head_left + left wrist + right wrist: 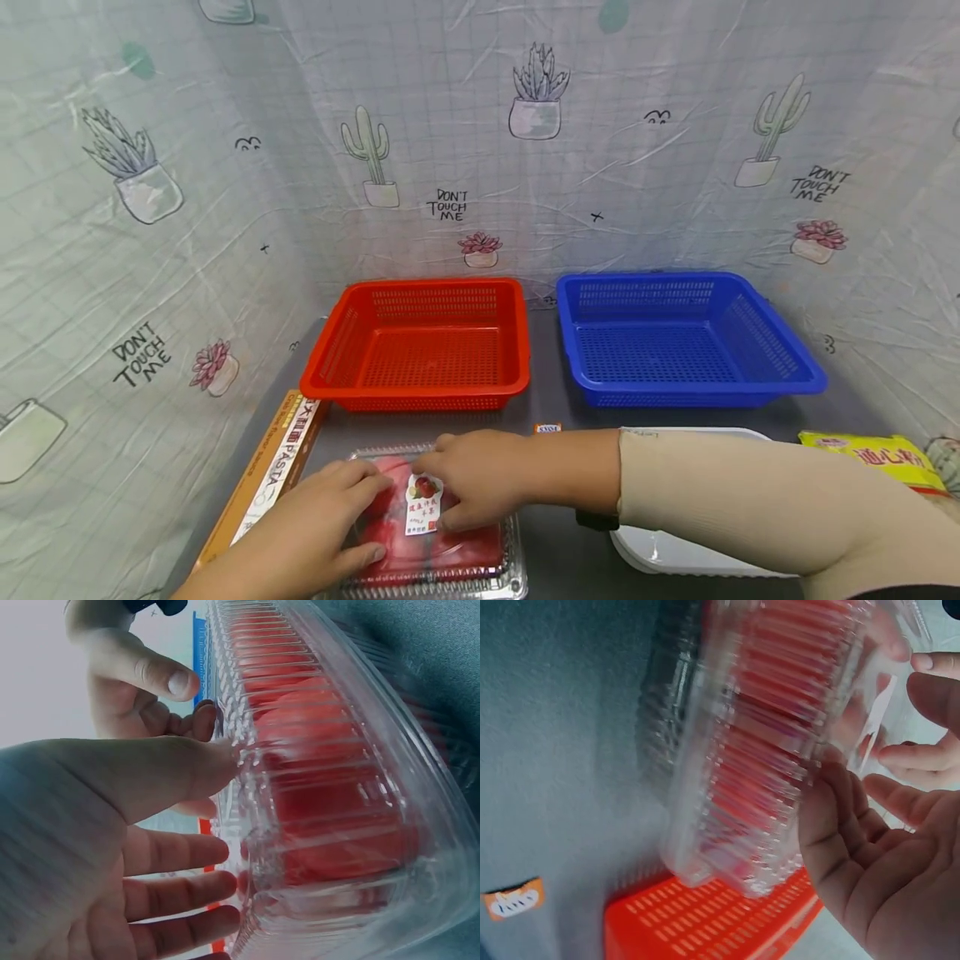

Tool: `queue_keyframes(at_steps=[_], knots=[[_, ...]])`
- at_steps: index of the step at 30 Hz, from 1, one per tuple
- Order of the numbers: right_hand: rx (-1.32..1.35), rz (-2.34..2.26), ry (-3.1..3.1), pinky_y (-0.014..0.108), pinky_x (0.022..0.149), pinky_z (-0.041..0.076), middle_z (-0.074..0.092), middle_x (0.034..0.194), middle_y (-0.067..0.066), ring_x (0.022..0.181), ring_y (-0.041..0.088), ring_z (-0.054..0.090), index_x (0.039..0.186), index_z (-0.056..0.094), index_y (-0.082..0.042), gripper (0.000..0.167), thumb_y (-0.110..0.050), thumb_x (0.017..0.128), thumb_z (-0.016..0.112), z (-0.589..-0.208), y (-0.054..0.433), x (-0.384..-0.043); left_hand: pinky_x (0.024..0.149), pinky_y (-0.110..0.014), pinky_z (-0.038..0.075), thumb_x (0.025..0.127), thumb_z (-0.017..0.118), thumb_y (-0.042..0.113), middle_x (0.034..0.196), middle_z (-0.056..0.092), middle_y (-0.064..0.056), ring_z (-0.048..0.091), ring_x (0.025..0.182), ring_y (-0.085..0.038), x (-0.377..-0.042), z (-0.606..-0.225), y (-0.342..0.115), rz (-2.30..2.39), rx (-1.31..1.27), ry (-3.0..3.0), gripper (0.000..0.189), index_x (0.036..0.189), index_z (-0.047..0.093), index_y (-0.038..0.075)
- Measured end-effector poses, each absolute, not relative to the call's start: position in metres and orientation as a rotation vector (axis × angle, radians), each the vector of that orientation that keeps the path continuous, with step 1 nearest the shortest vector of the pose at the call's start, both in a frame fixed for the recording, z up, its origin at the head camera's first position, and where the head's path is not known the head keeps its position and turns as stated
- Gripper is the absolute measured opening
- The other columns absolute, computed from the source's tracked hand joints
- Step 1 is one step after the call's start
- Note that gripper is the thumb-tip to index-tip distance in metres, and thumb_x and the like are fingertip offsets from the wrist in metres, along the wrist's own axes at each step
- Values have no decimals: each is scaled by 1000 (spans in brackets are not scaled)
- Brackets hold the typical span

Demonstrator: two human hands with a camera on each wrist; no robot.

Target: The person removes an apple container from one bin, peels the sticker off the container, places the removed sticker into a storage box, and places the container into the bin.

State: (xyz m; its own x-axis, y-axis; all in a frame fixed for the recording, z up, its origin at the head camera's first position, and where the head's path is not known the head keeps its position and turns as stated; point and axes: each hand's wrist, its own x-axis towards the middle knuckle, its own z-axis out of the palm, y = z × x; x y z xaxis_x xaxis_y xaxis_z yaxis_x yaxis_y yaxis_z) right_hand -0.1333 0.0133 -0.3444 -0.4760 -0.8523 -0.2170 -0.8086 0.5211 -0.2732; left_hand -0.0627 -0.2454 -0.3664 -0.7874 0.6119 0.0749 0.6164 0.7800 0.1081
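A clear plastic clamshell box (468, 546) with red contents lies at the front of the table. Its top carries a white label (422, 510) printed with red fruit and writing. My left hand (322, 521) rests on the box's left part, thumb near the front and fingers spread. From the right my right hand (483, 479) reaches over the lid, its fingers and thumb beside the label. In the left wrist view, the fingertips (217, 885) of my left hand meet the lid's edge. The ribbed side wall (757, 750) shows in the right wrist view.
Behind the box stand a red basket (431, 358) and a blue basket (652, 342). A long pasta box (262, 471) lies at the left. On the right are a white tray (660, 550), partly under my sleeve, and a yellow packet (873, 458). A small orange-and-white item (547, 427) sits near the middle.
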Motion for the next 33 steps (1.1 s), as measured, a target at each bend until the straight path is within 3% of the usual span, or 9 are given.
queue_keyframes(at_steps=[7, 12, 21, 26, 33], knots=[[-1352, -52, 2426, 22, 76, 51, 61, 114, -8, 81, 2, 55, 145, 57, -23, 62, -47, 92, 80, -335, 2, -134, 96, -47, 56, 81, 91, 45, 120, 63, 5, 63, 108, -22, -64, -368, -244, -180, -1043, -2885, 61, 129, 71, 14], [-1343, -25, 2412, 22, 74, 50, 61, 103, -10, 84, 2, 56, 131, 62, -24, 49, -44, 90, 81, -332, -5, -136, 95, -47, 56, 80, 92, 43, 117, 62, 6, 62, 107, -21, -65, -367, -243, -180, -1043, -2897, 59, 126, 72, 13], [-1262, -2, 2442, 30, 71, 54, 66, 92, -13, 79, 5, 61, 129, 62, -28, 47, -46, 90, 82, -336, -18, -140, 94, -46, 56, 77, 93, 42, 114, 62, 6, 62, 106, -21, -66, -368, -243, -172, -1046, -2900, 60, 125, 72, 12], [-1232, 36, 2487, 34, 66, 51, 61, 81, -11, 74, 9, 59, 118, 59, -28, 38, -41, 90, 81, -338, -26, -142, 92, -47, 56, 78, 93, 43, 115, 62, 5, 62, 106, -21, -66, -370, -244, -166, -1049, -2899, 60, 125, 72, 12], [-1207, 70, 2541, 34, 70, 54, 67, 87, -8, 78, 9, 62, 116, 60, -23, 31, -37, 93, 77, -340, -35, -144, 92, -46, 56, 78, 93, 42, 115, 61, 6, 61, 104, -20, -67, -371, -244, -192, -1068, -2863, 58, 124, 72, 13]])
